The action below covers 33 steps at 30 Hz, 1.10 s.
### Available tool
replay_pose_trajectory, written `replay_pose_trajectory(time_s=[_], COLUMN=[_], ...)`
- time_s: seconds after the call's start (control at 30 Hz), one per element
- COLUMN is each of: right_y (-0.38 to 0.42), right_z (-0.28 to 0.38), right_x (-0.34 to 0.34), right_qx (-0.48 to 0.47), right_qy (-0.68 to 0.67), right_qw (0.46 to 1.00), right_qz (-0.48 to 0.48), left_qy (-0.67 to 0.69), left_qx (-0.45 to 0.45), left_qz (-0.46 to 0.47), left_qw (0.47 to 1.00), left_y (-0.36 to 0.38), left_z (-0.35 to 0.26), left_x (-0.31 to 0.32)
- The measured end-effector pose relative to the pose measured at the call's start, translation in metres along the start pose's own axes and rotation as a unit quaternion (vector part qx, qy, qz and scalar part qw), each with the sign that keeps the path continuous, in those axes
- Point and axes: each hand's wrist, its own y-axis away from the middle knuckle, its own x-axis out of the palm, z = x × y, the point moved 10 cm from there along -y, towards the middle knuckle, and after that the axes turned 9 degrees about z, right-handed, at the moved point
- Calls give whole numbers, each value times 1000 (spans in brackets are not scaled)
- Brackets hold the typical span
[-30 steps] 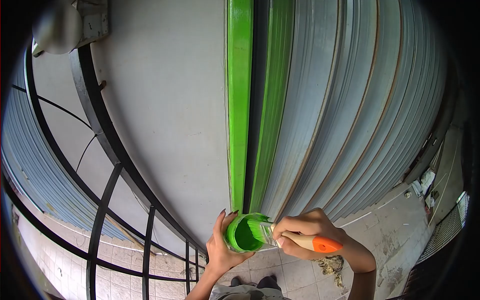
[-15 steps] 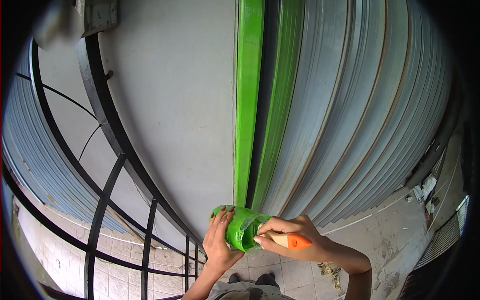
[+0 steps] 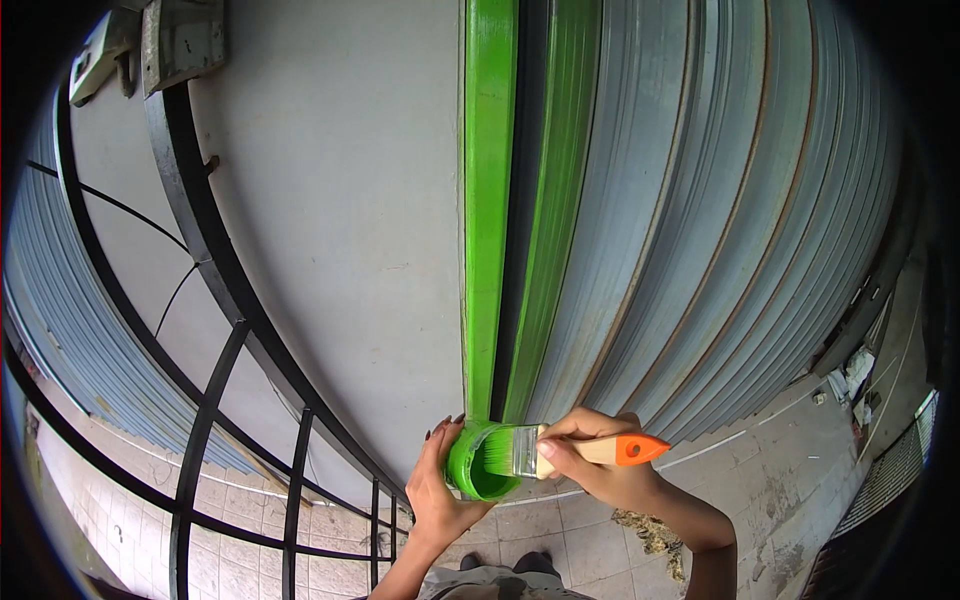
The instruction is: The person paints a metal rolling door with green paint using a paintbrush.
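Note:
My left hand is wrapped round a cup of green paint, its mouth tilted toward the right. In my right hand is a flat paintbrush with a pale handle and an orange end. Green paint coats its bristles, which lie at the cup's mouth against the rim; a clear band covers the ferrule. Just beyond the cup rises a green-painted upright post, and beside it a green strip across a dark gap.
Grey corrugated metal shutter stands to the right, with rusty lines. A pale wall and a black metal frame are on the left. Below is a tiled floor with dry debris near my feet.
The brush has come up out of the cup, so its bristles and ferrule now show. My right hand has moved slightly up and turned; the cup's mouth faces more toward me.

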Motion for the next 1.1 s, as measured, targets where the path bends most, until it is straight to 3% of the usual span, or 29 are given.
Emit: replay_pose_trajectory(time_s=[0.1, 0.27, 0.4, 0.53, 0.67, 0.77, 0.83, 0.93, 1.03, 1.1], right_y=[5, 18, 38, 33, -20, -62, -81, -95, -115, -130], right_z=[-31, -83, -129, -139, -99, -52, -46, -71, -66, -14], right_x=[-6, 3, 9, -17, -125, -184, -191, -174, -186, -212], right_qx=[109, 189, 254, 197, 12, -149, -163, -105, -114, -209], right_qy=[-153, -312, -476, -643, -582, -404, -320, -279, -277, -289], right_qw=[982, 931, 838, 725, 750, 834, 861, 888, 884, 859], right_qz=[-3, -24, -81, -149, -315, -345, -361, -351, -360, -367], left_qy=[43, 6, -11, 30, 53, 81, 78, 75, 68, 69], left_qx=[-56, -86, -115, -165, -169, -168, -165, -189, -212, -218], left_qz=[33, 45, 68, 66, 62, 55, 45, 43, 39, 33], left_qw=[997, 995, 991, 984, 982, 981, 982, 978, 974, 973], left_y=[1, -1, -1, -2, -6, -7, -6, 0, 4, 3], left_z=[11, 14, 16, 16, 4, 0, -2, -2, -1, -2], left_x=[6, 19, 33, 41, 46, 49, 50, 50, 49, 48])
